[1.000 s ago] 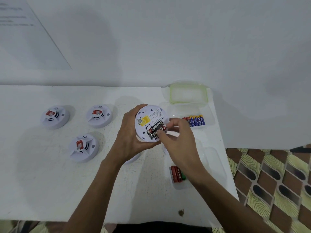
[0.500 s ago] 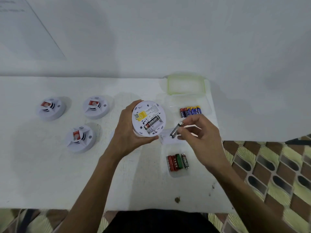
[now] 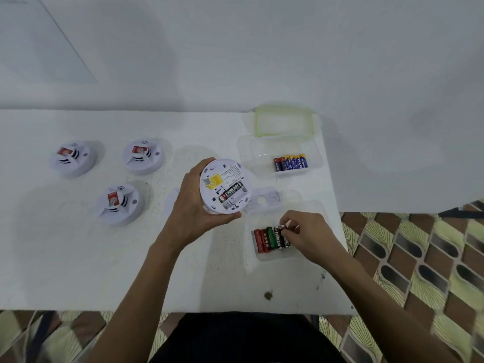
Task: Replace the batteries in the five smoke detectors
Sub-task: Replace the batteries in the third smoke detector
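Held detector: a white smoke detector (image 3: pixel 225 186), back side up, is raised above the table (image 3: pixel 78 258) near its middle. One black loaded battery (image 3: pixel 231 191) sits in the open compartment, and the slot beside it is empty.
Left hand: the left hand (image 3: pixel 195 210) cups the detector from its left and underside, with fingers and thumb curled round the rim.
Right hand: the right hand (image 3: pixel 306 231) is low over the near tray (image 3: pixel 275 256), thumb and forefinger pinching the top end of a black battery (image 3: pixel 286 241).
Near tray: this clear tray holds a row of batteries (image 3: pixel 265 239), red, green and black. The pinched one is at the row's right end.
Far tray: the far tray (image 3: pixel 246 153), also clear, holds blue-and-yellow batteries (image 3: pixel 290 162). A green-rimmed lid (image 3: pixel 284 121) lies just behind it.
Cover plate: a white cover plate (image 3: pixel 264 201) lies flat between the held detector and the near tray.
Other detectors: the far-left detector (image 3: pixel 73 158), the middle detector (image 3: pixel 143 156) and the near detector (image 3: pixel 120 204) stand face up, well apart from both hands.
In the way: the left hand hides most of a fifth detector (image 3: pixel 171 203), and the right hand's knuckles cover the near tray's right side.
Setting: the white table stands against a white wall, with patterned floor (image 3: pixel 419 258) to the right.
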Demonstrator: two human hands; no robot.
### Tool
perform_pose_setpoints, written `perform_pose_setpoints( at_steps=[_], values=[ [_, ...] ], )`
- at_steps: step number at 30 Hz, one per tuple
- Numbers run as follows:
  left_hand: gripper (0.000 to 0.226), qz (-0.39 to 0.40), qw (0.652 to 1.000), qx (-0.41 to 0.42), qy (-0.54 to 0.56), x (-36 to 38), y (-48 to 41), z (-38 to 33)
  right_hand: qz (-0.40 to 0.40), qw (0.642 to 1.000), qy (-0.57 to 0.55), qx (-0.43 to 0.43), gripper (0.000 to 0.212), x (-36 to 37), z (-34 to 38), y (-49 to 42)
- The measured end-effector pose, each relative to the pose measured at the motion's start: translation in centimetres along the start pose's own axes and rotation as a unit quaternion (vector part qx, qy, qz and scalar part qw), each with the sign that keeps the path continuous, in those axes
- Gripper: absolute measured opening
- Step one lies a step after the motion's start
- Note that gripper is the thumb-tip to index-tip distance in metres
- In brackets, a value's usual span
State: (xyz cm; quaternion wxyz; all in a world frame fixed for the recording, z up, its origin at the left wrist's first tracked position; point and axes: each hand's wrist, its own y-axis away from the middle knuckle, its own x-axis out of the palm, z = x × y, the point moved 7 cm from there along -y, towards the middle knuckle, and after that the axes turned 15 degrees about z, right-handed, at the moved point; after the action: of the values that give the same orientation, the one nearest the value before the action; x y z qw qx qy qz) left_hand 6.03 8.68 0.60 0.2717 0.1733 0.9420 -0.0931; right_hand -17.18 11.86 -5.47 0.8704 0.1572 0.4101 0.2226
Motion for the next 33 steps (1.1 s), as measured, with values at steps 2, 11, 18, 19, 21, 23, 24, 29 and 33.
perform_pose_setpoints(
  at_steps=[2,11,18,19,21,23,24,29,33],
  values=[
    [0.097,0.001,1.000,-0.011,0.002,0.0,0.2,0.3,0.005,1.000,-0.005,-0.003,0.013,0.2,-0.2,-0.2],
    [0.104,0.044,0.999,-0.029,0.007,1.2,0.6,0.7,-0.048,0.996,0.004,-0.078,0.011,-2.8,3.1,1.2],
    [0.094,0.101,0.993,-0.015,0.058,2.2,0.0,-1.2,-0.089,0.927,0.177,-0.318,0.018,-2.9,11.3,3.2],
    [0.090,0.118,0.990,-0.010,0.072,2.4,0.0,-1.6,-0.083,0.917,0.201,-0.334,0.020,-2.6,11.7,3.1],
    [0.086,0.156,0.984,-0.006,0.086,2.8,-0.1,-2.3,-0.069,0.903,0.230,-0.356,0.023,-2.5,12.2,3.0],
    [0.085,0.171,0.981,0.001,0.094,2.9,-0.1,-2.9,-0.053,0.890,0.262,-0.369,0.025,-2.5,12.6,3.1],
    [0.085,0.179,0.979,0.001,0.102,2.9,0.0,-3.0,-0.040,0.883,0.280,-0.374,0.025,-2.5,12.7,3.1],
    [0.091,0.258,0.949,-0.060,0.172,4.1,0.8,-2.5,0.013,0.823,0.410,-0.393,0.026,-2.0,13.6,3.0],
    [0.095,0.268,0.943,-0.080,0.181,4.0,1.0,-2.9,0.016,0.809,0.409,-0.422,0.025,-2.2,14.2,3.1]
  ],
)
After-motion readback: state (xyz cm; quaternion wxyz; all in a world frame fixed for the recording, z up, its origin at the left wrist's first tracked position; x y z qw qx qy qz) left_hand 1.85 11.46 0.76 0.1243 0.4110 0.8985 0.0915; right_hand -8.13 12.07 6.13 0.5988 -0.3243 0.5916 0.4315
